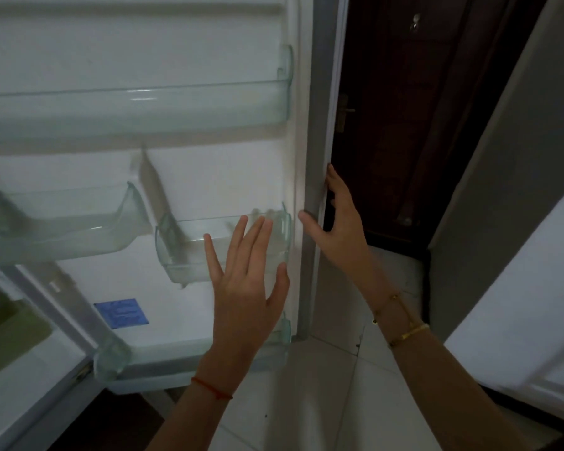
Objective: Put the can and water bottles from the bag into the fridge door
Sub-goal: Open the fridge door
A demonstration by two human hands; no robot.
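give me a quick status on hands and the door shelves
Left hand open, empty, in front of small door shelf. Right hand on fridge door edge. Visible shelves empty; no can, bottles or bag in view.

Fridge door (209, 177) liner: plain white, w/ a grey outer edge strip on the right. Door bins all clear plastic w/ pale green tint: wide upper bin (137, 105), mid-left bin (62, 222), small mid-right bin (189, 252), bottom bin (118, 353). Blue sticker (121, 313) on liner, low left, faint lighter print, unreadable. Olive-green block (10, 323) inside fridge, far left. Red string bracelet (212, 389) on left wrist; gold bracelets (404, 327) on right wrist. Room door (398, 125) behind: dark reddish brown w/ brass-colour lock plate (342, 113). Floor tiles (332, 402): off-white, dark grout lines. Wall (518, 157) on right: grey.
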